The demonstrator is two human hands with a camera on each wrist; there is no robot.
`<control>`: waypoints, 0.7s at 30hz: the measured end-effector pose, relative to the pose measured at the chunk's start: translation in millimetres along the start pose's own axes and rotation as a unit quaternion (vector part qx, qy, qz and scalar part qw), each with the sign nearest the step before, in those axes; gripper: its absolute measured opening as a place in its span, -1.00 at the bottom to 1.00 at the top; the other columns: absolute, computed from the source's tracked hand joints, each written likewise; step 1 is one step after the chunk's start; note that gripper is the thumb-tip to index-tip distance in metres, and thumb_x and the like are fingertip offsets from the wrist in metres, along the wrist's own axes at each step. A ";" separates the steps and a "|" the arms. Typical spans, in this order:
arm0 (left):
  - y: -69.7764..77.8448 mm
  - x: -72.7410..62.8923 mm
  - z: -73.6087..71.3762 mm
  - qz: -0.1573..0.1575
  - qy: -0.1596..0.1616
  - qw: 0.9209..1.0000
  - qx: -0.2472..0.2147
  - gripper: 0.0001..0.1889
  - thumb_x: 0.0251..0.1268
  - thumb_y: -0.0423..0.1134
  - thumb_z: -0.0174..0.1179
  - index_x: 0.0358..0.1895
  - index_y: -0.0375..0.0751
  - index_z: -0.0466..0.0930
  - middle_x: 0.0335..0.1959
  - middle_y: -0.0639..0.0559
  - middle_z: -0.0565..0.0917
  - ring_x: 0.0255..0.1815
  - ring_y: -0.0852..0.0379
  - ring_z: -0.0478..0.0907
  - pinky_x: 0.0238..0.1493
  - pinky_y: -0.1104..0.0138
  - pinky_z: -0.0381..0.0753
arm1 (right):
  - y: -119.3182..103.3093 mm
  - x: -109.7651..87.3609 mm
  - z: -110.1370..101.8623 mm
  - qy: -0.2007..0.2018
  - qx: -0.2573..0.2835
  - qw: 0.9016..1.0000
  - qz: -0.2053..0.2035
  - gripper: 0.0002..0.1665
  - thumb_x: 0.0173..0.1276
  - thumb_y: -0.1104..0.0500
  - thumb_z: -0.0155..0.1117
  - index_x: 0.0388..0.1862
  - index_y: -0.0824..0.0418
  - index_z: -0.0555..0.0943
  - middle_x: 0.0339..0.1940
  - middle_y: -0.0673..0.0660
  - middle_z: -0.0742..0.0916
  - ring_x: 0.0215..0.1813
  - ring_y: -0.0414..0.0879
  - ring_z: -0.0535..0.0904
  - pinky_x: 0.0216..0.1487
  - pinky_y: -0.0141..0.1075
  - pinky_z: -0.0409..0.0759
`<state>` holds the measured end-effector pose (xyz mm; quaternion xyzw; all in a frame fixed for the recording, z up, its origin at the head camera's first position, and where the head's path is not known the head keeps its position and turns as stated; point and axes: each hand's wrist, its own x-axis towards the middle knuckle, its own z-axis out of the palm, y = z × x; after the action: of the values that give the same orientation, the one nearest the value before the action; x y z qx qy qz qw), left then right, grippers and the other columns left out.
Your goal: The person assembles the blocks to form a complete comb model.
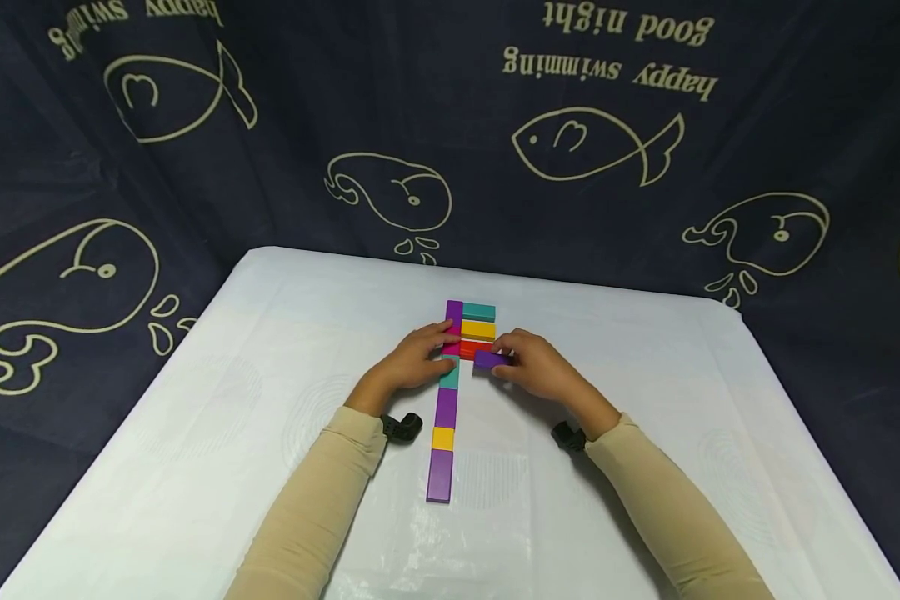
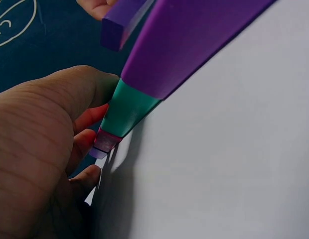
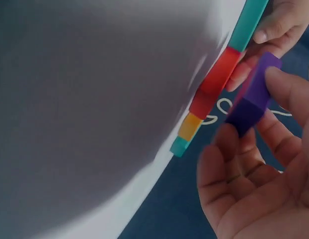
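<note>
A column of coloured blocks point(image 1: 444, 408) lies end to end on the table, in purple, magenta, teal and yellow. From its upper part, a teal block point(image 1: 479, 312), a yellow block point(image 1: 478, 331) and a red block point(image 1: 468, 350) extend to the right. My left hand point(image 1: 417, 357) rests its fingertips on the magenta part, with the thumb by the teal block point(image 2: 129, 110) of the column. My right hand point(image 1: 534, 365) pinches a purple block point(image 3: 255, 94) between thumb and fingers, just below the red block in the head view and apart from the column.
A white cover point(image 1: 217, 467) lies over the table. Behind the far edge hangs a dark blue cloth point(image 1: 480, 217) with fish and whale outlines. Black wrist cameras sit on both wrists, near the column's lower half.
</note>
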<state>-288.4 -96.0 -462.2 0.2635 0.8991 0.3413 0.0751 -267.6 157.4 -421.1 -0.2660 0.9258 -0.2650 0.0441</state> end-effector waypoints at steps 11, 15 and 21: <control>-1.4 0.5 -0.1 0.003 0.000 1.000 0.002 -0.47 0.36 -0.12 0.19 0.38 -0.13 0.46 0.57 -0.05 0.15 0.57 -0.12 0.02 0.52 -0.04 -0.04 | -12.5 4.3 7.1 -0.019 -0.039 0.999 -0.024 -0.74 0.25 0.19 0.44 -0.09 0.21 0.66 -0.22 0.06 0.64 -0.19 -0.07 0.52 -0.04 -0.17 0.57; -0.5 -0.5 -1.0 0.007 0.001 1.000 0.004 -0.47 0.36 -0.13 0.19 0.37 -0.15 0.47 0.57 -0.07 0.16 0.57 -0.13 0.03 0.53 -0.04 -0.05 | -16.9 6.1 9.6 -0.030 -0.062 0.997 -0.029 -0.71 0.27 0.19 0.43 -0.05 0.23 0.66 -0.14 0.10 0.65 -0.14 -0.04 0.54 0.04 -0.12 0.57; -0.6 -0.6 -0.4 0.006 0.000 1.000 0.004 -0.47 0.37 -0.12 0.18 0.38 -0.14 0.46 0.57 -0.06 0.15 0.57 -0.14 0.02 0.53 -0.05 -0.06 | -18.2 8.3 13.4 -0.036 -0.079 0.996 -0.026 -0.70 0.30 0.16 0.42 -0.03 0.22 0.65 -0.08 0.12 0.66 -0.10 -0.04 0.56 0.10 -0.10 0.57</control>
<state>-288.3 -96.9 -462.3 0.2694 0.8989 0.3380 0.0720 -263.2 133.7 -422.7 -0.3019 0.9345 -0.1821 0.0494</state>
